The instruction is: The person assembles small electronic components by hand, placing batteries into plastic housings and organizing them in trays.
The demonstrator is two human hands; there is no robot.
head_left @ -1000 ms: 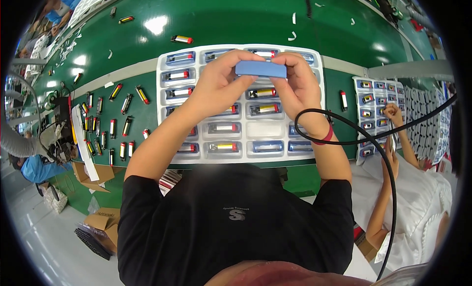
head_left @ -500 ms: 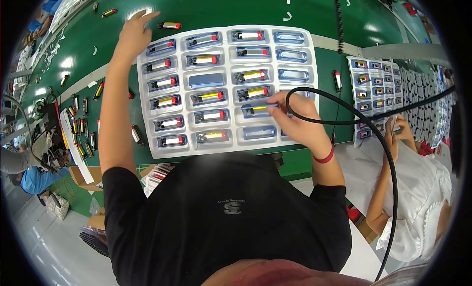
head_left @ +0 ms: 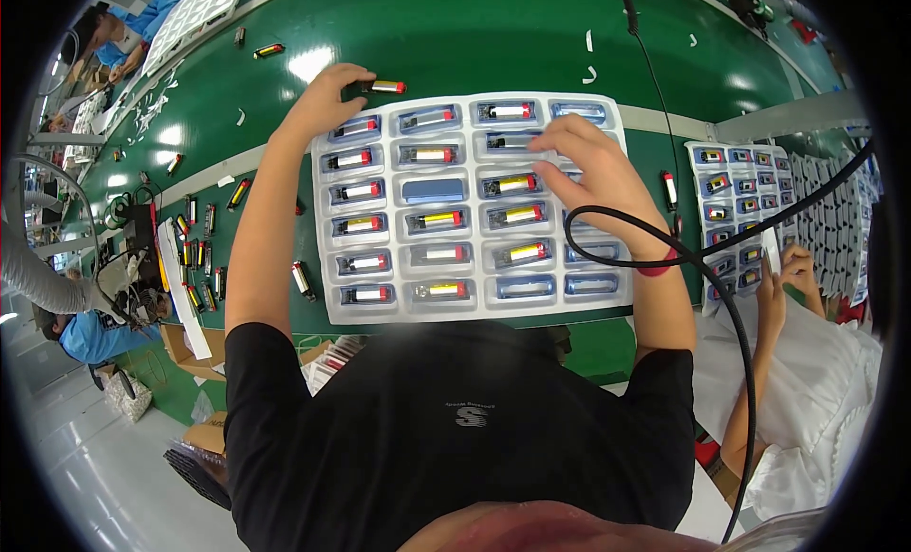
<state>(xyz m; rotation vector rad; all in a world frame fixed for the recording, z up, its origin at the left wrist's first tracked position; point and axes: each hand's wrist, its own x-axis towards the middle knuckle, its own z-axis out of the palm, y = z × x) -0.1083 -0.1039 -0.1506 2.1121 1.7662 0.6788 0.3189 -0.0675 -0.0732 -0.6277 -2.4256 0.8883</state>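
A white moulded tray lies across the green bench, its pockets holding blue shells. Most shells contain a small battery unit with a silver or yellow body, a red end and a black end. My left hand is at the tray's far left corner, thumb and fingers apart around the black end of a loose battery unit; contact is unclear. Over the right columns is my right hand, fingers spread and nothing visible in them. It partly hides shells there. One pocket holds a solid-looking blue shell, apparently face down.
A black cable loops over my right wrist. More loose battery units are scattered at the left. At the right, a co-worker's hands are beside a second filled tray. Paper scraps lie on the far bench.
My right hand has let go of the filled shell, now in its pocket, and moved up the tray, opening. My left hand has come to the loose battery unit. The whole view has shifted.
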